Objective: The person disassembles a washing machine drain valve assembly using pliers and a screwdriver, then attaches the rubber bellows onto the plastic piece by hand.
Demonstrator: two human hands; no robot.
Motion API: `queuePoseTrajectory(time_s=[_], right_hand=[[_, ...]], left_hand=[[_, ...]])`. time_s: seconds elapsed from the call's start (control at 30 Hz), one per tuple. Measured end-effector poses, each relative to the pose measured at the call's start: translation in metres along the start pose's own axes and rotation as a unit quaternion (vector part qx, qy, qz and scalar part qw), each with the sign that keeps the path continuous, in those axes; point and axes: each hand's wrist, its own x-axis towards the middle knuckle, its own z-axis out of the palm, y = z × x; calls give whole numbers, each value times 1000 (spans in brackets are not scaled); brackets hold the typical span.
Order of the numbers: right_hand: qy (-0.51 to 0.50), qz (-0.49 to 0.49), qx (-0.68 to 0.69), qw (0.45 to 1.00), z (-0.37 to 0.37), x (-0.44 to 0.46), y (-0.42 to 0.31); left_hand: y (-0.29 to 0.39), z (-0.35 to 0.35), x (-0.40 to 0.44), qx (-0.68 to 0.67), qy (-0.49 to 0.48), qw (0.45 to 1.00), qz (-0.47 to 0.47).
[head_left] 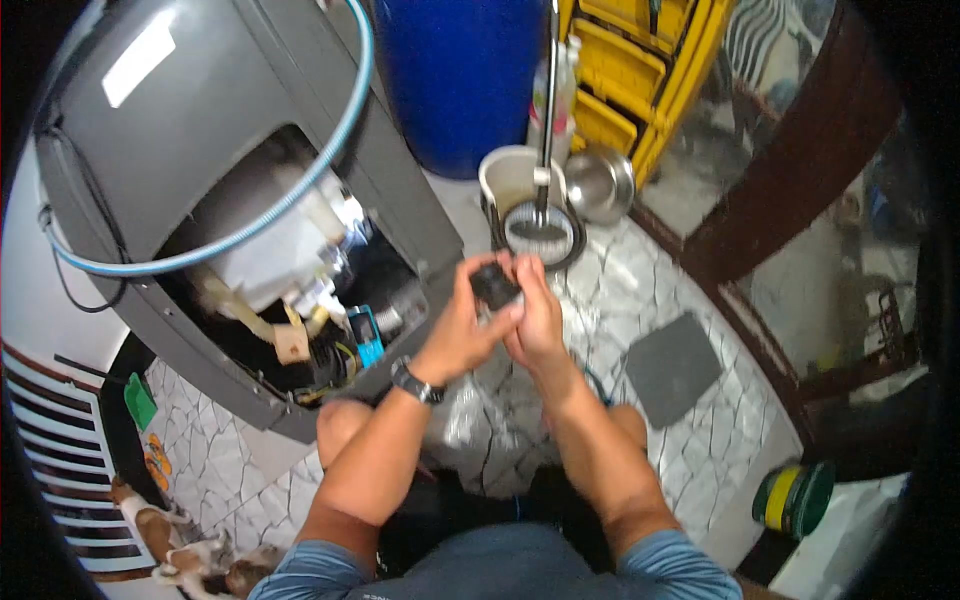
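Observation:
My left hand (462, 325), with a dark watch on its wrist, and my right hand (537, 315) are closed together around a small black part (493, 286). It looks rounded, but blur hides its exact kind. Left of the hands lies a grey appliance cabinet (270, 60), like a washing machine, with an open panel. Inside the opening show a white tub (255, 265), hoses, wires and a light-blue plastic piece (367, 338). A pale blue ribbed hose (215, 248) loops across the cabinet.
Ahead stand a blue drum (458, 80), a bucket (500, 165) with a pole (546, 120), a steel bowl (600, 185) and a yellow step ladder (610, 75). A grey mat (673, 368) lies right. Dogs (160, 530) are lower left beside a white gate (60, 450); a green tub (805, 498) is lower right.

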Motion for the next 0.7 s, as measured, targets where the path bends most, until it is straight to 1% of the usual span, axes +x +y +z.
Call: queuePoseTrajectory(time_s=[0.07, 0.1, 0.13, 0.2, 0.23, 0.27, 0.33, 0.37, 0.4, 0.43, 0.47, 0.5, 0.53, 0.57, 0.6, 0.63, 0.67, 0.7], right_hand=[[-14, 16, 4, 1000, -3, -3, -5], [-11, 36, 12, 999, -5, -3, -8], [-36, 53, 22, 998, -4, -5, -15], [-63, 85, 16, 994, -5, -8, -24], [-81, 59, -39, 994, -11, -9, -27], [-75, 60, -40, 995, -16, -12, -35], [-57, 115, -165, 978, -26, -15, -59], [-68, 118, -169, 976, -47, -16, -64], [-23, 103, -235, 966, -72, -16, -64], [24, 88, -300, 950, -104, -18, -60], [101, 109, -357, 922, -149, -22, -49], [177, 128, -409, 886, -204, -29, -31], [262, 153, -442, 844, -265, -44, -1], [298, 163, -511, 789, -388, -68, 56], [334, 216, -665, 632, -377, -89, 60], [310, 296, -655, 622, -378, -117, 68], [216, 307, -724, 579, -412, -147, 89], [167, 348, -746, 543, -429, -172, 102]], left_hand=[[-8, 4, 2, -14, -4, 998, 58], [-7, 3, 3, 38, -4, 997, 63], [-8, 4, 3, 33, -5, 998, 54], [-10, 5, 3, 48, 8, 997, 65], [-10, 7, 4, 51, 18, 996, 68], [-12, 8, 4, 48, 15, 997, 64], [-16, 8, 6, -7, 7, 999, 52], [-13, 6, 1, 27, -1, 999, 23], [-10, 6, -1, 23, -3, 999, 22], [-8, 5, -2, 0, 3, 1000, -11], [-4, 5, -2, -23, 8, 999, -43], [1, 5, -3, -96, 0, 992, -80], [0, 6, -2, -94, -3, 993, -73], [-1, 8, -2, -102, -1, 991, -87], [-2, 10, -2, -111, 0, 989, -102], [-3, 12, -1, -137, -4, 984, -115], [-3, 15, -1, -134, -11, 985, -108], [-3, 17, -2, -190, 2, 972, -138]])
